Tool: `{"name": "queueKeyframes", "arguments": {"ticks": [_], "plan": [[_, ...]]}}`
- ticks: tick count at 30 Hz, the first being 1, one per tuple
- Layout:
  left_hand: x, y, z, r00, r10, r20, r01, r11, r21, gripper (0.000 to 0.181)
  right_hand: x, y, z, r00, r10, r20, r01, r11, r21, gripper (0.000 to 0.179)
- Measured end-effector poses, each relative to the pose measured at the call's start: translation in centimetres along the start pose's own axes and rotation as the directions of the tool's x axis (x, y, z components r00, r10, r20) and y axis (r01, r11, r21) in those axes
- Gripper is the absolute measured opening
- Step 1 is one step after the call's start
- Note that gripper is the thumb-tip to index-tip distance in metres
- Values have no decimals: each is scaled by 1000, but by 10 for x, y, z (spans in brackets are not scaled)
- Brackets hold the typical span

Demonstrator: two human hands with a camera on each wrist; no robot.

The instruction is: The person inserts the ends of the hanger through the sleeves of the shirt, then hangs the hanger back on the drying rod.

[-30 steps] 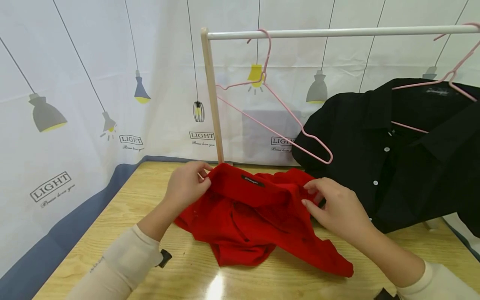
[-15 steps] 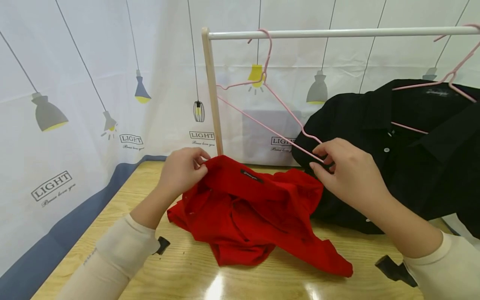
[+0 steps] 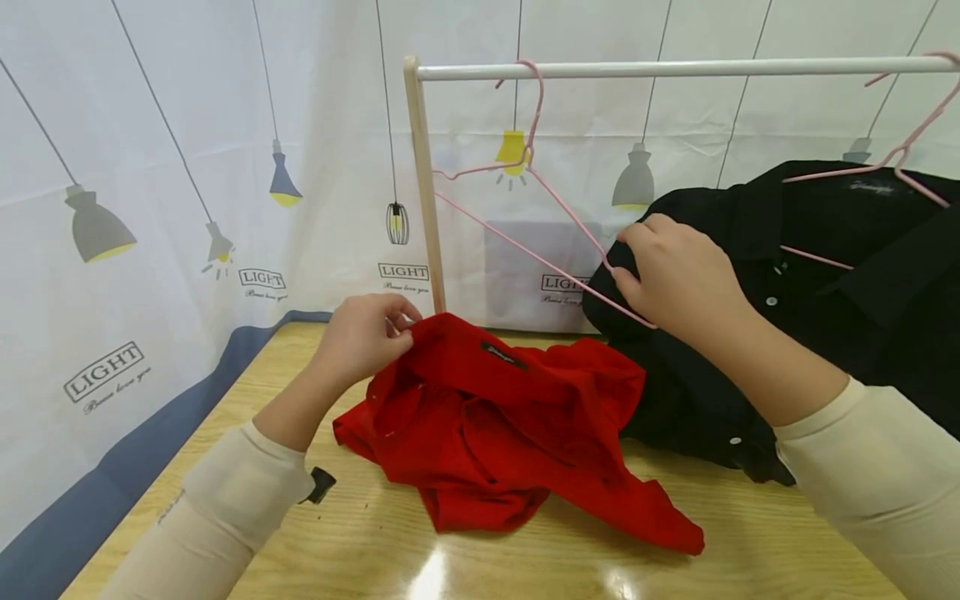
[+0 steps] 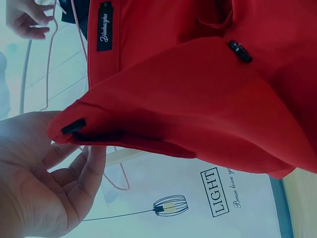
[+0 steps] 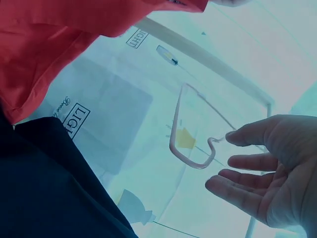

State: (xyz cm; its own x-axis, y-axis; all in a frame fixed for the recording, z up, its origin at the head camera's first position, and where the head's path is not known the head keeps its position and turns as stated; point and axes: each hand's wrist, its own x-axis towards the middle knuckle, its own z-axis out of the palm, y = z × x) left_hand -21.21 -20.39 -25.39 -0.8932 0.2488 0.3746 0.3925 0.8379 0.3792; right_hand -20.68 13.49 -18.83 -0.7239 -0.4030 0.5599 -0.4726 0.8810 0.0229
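Note:
The red shirt (image 3: pixel 487 492) lies crumpled on the table, its collar raised and the neck label facing up. My left hand (image 3: pixel 367 337) pinches one side of that collar between thumb and fingers. In the left wrist view, a dark button or clip-like piece shows on the red cloth beside the thumb. A bare pink clothes hanger (image 3: pixel 530 154) hangs from the rail. Around its lower right corner my right hand (image 3: pixel 686 271) reaches. The right wrist view shows the right hand's thumb and fingers (image 5: pixel 237 191) spread apart near the hanger, not closed on it; contact is unclear.
A white rail (image 3: pixel 637 69) on a wooden post (image 3: pixel 423 167) spans the back. To the right, a black shirt (image 3: pixel 817 350) hangs on another pink hanger (image 3: pixel 907 146), close behind my right hand. A lamp-print cloth (image 3: pixel 180 150) covers the wall behind the wooden table (image 3: pixel 360 550).
My right hand has left the red shirt's collar and moved up to the hanger's lower right corner. The left hand has kept its pinch, lifting that collar side slightly up and left.

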Motion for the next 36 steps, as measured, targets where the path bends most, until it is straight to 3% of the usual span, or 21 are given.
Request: {"name": "queueKeyframes", "arguments": {"ticks": [8, 19, 29, 36], "plan": [[0, 0, 2, 1000, 0, 18, 1, 1000, -20, 19, 30, 1, -1, 982, 52, 182, -53, 999, 5, 37], [-2, 0, 6, 1000, 10, 21, -10, 1000, -17, 20, 56, -1, 3, 954, 107, 279, -122, 992, 37, 39], [-2, 1, 7, 1000, 2, 29, -2, 1000, -6, 19, 60, 0, 8, 959, 81, 273, -117, 986, 119, 17], [-3, 1, 8, 999, -6, 40, 7, 1000, -16, 19, 64, -4, -1, 931, 123, 345, -192, 966, 174, 27]]}}
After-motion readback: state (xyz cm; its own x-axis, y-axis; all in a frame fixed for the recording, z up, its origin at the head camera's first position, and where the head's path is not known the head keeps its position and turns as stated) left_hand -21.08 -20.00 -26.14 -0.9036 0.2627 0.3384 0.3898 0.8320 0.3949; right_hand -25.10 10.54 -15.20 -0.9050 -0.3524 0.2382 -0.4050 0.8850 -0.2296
